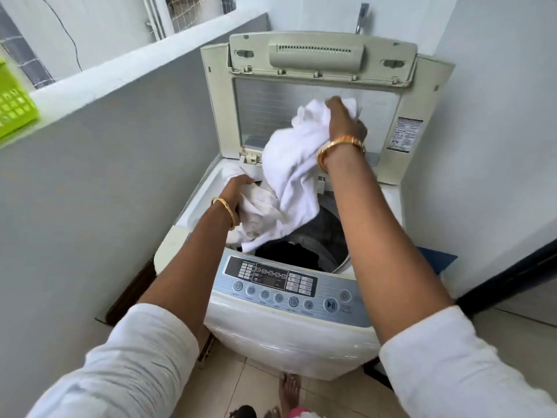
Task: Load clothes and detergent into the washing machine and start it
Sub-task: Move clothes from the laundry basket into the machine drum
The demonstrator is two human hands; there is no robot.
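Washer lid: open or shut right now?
Open. The lid stands upright behind the drum, whose opening is exposed while both hands hold a white garment over it.

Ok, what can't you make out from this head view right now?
- Drum contents: mostly hidden by the white cloth; only dark laundry shows.
- Control panel labels: too small and blurred.
- Sticker on the lid: text too small.
- Left hand fingers: buried in cloth.
- Green basket: cut off by the left edge.
- Detergent: none in view.
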